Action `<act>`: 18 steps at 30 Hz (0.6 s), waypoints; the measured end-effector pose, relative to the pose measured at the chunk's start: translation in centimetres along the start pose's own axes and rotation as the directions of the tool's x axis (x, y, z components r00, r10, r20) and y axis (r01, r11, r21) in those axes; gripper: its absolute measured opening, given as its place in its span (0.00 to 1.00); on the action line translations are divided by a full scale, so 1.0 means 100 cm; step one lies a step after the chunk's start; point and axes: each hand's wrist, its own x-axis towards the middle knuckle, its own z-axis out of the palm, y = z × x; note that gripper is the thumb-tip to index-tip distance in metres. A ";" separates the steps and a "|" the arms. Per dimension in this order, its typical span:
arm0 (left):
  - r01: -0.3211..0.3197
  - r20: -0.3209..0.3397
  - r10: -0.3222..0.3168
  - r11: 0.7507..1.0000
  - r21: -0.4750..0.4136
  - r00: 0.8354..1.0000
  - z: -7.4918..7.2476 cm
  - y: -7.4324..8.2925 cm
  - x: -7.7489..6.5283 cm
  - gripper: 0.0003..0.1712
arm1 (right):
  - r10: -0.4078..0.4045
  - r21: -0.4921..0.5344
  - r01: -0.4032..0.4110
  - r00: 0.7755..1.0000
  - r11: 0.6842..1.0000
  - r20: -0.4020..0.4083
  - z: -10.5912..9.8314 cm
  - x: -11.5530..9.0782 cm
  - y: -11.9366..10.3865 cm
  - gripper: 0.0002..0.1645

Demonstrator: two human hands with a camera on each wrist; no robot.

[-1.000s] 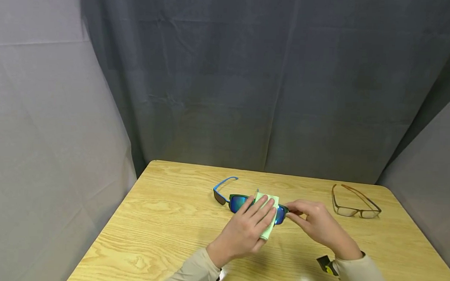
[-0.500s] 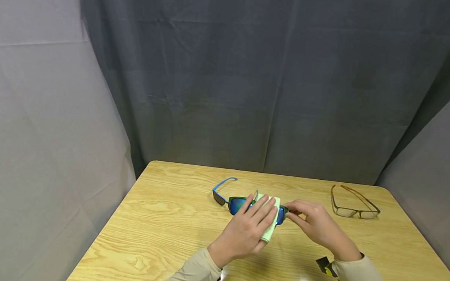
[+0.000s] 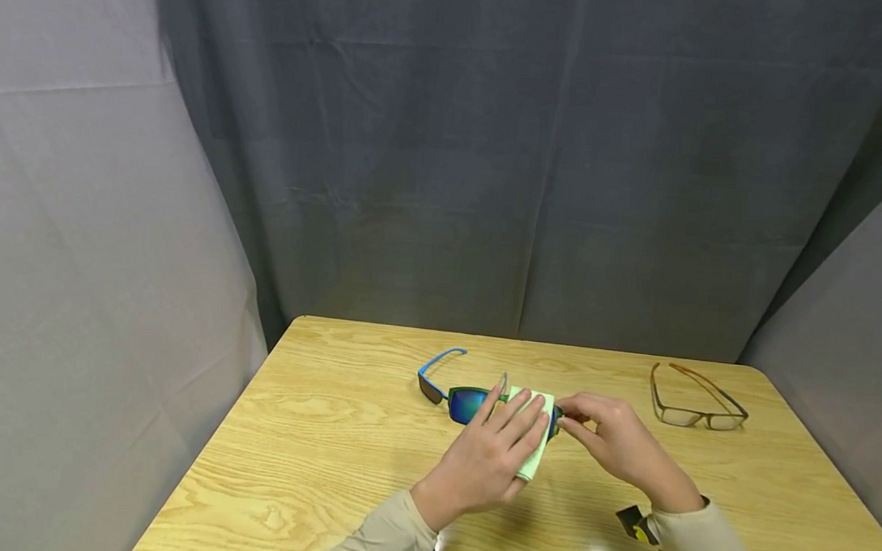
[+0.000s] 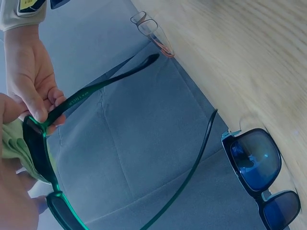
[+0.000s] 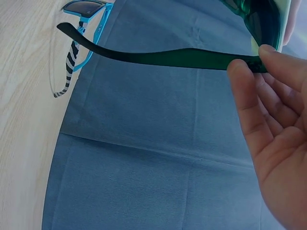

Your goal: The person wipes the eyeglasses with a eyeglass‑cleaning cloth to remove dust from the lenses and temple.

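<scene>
Green-framed sunglasses (image 3: pixel 468 405) with blue mirrored lenses are held up, lenses toward me and temples pointing away. My right hand (image 3: pixel 620 438) pinches them at the right hinge between thumb and fingers, clearly seen in the right wrist view around the green temple (image 5: pixel 192 58). A folded pale green cloth (image 3: pixel 535 461) lies over the right lens. My left hand (image 3: pixel 482 455) holds this cloth against the lens, fingers spread over its front and thumb at its lower edge. In the left wrist view the cloth (image 4: pixel 17 143) shows behind the frame.
Blue-templed sunglasses (image 3: pixel 430 388) stand on the wooden table (image 3: pixel 297 433), left of and behind the held pair. Brown-framed eyeglasses (image 3: pixel 699 417) rest at the right with temples open. A small black and yellow item (image 3: pixel 631 521) is by the right sleeve. Curtains (image 3: pixel 415 185) enclose the table.
My left hand and the cloth have slid slightly right and down across the right lens, covering more of it. My right hand keeps its hold on the hinge, nearly still.
</scene>
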 end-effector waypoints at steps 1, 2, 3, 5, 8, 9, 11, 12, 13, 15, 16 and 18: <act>-0.001 0.005 0.001 1.000 0.001 1.000 0.000 0.000 0.000 0.32 | 0.008 -0.005 -0.008 1.000 1.000 -0.001 0.000 0.000 0.000 0.19; -0.004 0.007 0.004 1.000 0.005 1.000 0.000 0.000 0.000 0.32 | 0.015 -0.010 -0.015 1.000 1.000 -0.002 0.001 0.000 0.001 0.19; -0.006 0.010 0.006 1.000 0.008 1.000 0.001 0.001 0.000 0.33 | 0.020 -0.012 -0.020 1.000 1.000 -0.003 0.001 0.000 0.001 0.19; -0.010 0.010 0.010 1.000 0.016 1.000 0.001 0.001 -0.001 0.33 | 0.028 -0.018 -0.028 1.000 0.999 -0.004 0.002 0.000 0.002 0.19; -0.009 0.010 0.009 1.000 0.016 1.000 0.001 0.001 -0.001 0.33 | 0.033 -0.019 -0.033 0.999 0.999 -0.008 0.002 0.000 0.003 0.19; -0.009 0.010 0.009 1.000 0.015 1.000 0.001 0.001 -0.002 0.33 | 0.034 -0.016 -0.035 0.999 0.999 -0.009 0.002 -0.001 0.003 0.19; -0.010 0.009 0.010 1.000 0.016 1.000 0.001 0.002 -0.003 0.34 | 0.036 -0.014 -0.036 0.999 0.999 -0.009 0.003 -0.001 0.004 0.19; -0.011 0.007 0.011 1.000 0.015 1.000 0.002 0.002 -0.003 0.34 | 0.037 -0.011 -0.037 0.999 0.999 -0.008 0.003 -0.001 0.004 0.19; -0.012 0.003 0.012 1.000 0.014 1.000 0.002 0.002 -0.004 0.34 | 0.038 -0.009 -0.038 0.999 0.999 -0.007 0.003 -0.002 0.005 0.19; -0.015 -0.010 0.015 1.000 0.019 1.000 0.002 0.002 -0.005 0.34 | 0.041 -0.007 -0.041 0.999 0.999 -0.005 0.003 -0.002 0.005 0.19; -0.017 -0.017 0.018 1.000 0.025 1.000 0.002 0.002 -0.005 0.34 | 0.043 -0.008 -0.043 0.999 0.999 -0.006 0.004 -0.003 0.006 0.19; -0.025 -0.031 0.026 0.999 0.033 0.999 0.002 0.002 -0.006 0.34 | 0.048 -0.006 -0.048 0.999 0.999 -0.012 0.004 -0.003 0.006 0.19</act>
